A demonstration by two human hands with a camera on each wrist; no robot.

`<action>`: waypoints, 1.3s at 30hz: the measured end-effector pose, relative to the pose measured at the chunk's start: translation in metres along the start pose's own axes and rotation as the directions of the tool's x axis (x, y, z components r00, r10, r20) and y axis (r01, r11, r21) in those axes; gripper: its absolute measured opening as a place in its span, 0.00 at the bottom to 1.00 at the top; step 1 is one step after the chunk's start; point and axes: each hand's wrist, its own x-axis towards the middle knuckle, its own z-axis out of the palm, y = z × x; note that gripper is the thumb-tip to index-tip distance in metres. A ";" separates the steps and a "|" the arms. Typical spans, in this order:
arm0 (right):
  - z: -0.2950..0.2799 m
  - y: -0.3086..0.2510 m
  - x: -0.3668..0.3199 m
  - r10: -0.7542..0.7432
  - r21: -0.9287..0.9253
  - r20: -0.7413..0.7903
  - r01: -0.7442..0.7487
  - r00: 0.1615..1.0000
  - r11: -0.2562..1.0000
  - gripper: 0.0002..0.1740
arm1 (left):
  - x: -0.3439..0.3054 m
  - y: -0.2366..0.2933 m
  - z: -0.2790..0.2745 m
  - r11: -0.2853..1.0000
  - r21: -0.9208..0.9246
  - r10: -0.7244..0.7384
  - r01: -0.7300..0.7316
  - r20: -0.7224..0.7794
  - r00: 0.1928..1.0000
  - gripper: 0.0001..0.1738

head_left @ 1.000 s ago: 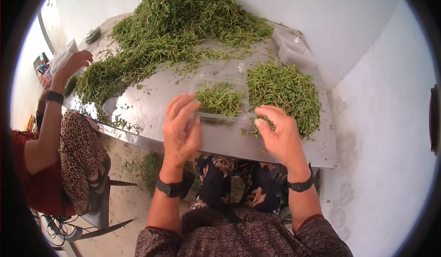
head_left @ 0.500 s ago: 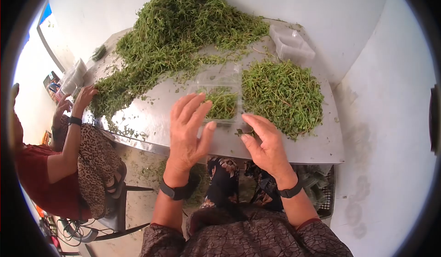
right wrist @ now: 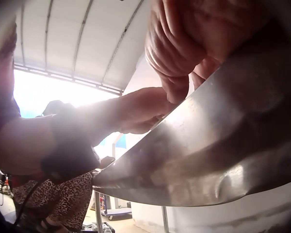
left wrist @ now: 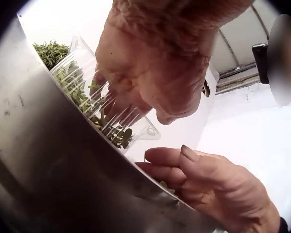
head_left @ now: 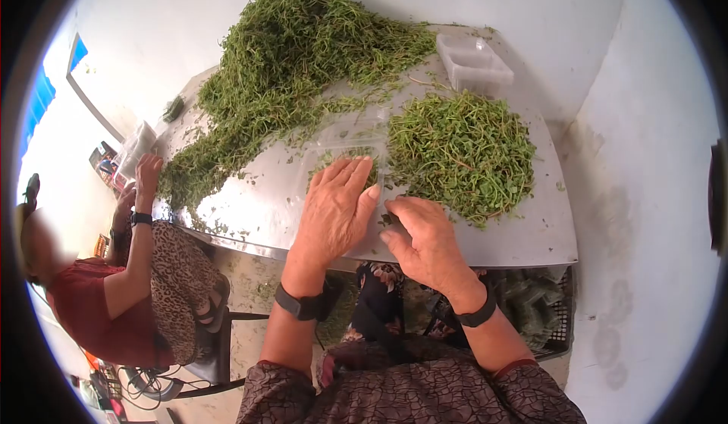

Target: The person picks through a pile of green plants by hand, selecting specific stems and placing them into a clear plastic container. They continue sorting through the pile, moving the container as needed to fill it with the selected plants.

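A clear plastic container [left wrist: 148,132] with an opened lid [head_left: 349,130] lies near the table's front edge, holding leafy green stems [left wrist: 72,82]. Over it lies my left hand [head_left: 334,212], fingers straight and together, covering most of the greens inside in the head view. The left wrist view shows these fingers behind the clear wall, against the greens. My right hand [head_left: 425,242] rests at the table edge just right of the container. Its thumb and forefinger are apart, with a small dark leafy bit [head_left: 389,218] by the fingertips.
A loose pile of green stems [head_left: 462,155] lies right of the container, and a much larger heap [head_left: 296,53] behind. Stacked clear containers [head_left: 474,64] stand at the back right. Another person [head_left: 114,295] sits at left. Below the metal table [head_left: 531,246] stands a black crate [head_left: 557,318].
My left hand has moved forward and right over the container, its fingers closing together. My right hand has come left, nearer to it. The head view has shifted; the other person's hands moved too.
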 end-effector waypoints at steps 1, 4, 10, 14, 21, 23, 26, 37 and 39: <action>0.000 0.000 0.000 0.002 0.005 -0.004 -0.002 1.000 1.000 0.22 | 0.000 0.001 0.001 1.000 0.027 0.009 -0.009 0.000 1.000 0.23; 0.001 0.001 0.000 -0.023 0.006 -0.015 0.023 1.000 1.000 0.21 | 0.001 0.001 0.005 0.997 0.066 0.030 -0.030 -0.009 1.000 0.21; 0.000 0.000 0.000 -0.031 0.014 -0.004 0.031 1.000 0.999 0.21 | 0.002 0.002 0.007 0.993 0.113 0.046 -0.045 -0.008 0.999 0.16; -0.001 0.002 -0.001 -0.042 0.020 -0.002 0.042 0.999 0.999 0.21 | 0.003 0.005 0.005 0.995 0.101 0.006 -0.009 0.025 1.000 0.17; 0.001 0.002 0.000 -0.044 0.025 -0.014 0.044 0.999 0.999 0.20 | 0.000 -0.007 -0.003 0.994 -0.024 -0.103 0.106 0.104 0.989 0.30; 0.000 0.003 0.000 -0.029 0.049 -0.007 0.029 1.000 0.998 0.20 | -0.003 -0.012 -0.013 0.982 -0.138 -0.129 0.129 0.009 0.992 0.33; 0.000 0.004 -0.001 -0.025 0.075 -0.011 0.026 1.000 0.997 0.20 | -0.014 -0.022 -0.021 0.975 -0.168 -0.160 0.146 -0.070 0.985 0.32; -0.002 0.003 0.000 -0.056 0.054 -0.010 0.057 0.998 0.997 0.20 | -0.046 -0.045 -0.006 0.959 -0.195 -0.233 0.204 -0.139 0.962 0.28; -0.002 0.003 0.000 -0.054 0.050 -0.004 0.055 0.999 0.997 0.20 | -0.044 -0.046 -0.007 0.965 -0.191 -0.206 0.177 -0.140 0.968 0.27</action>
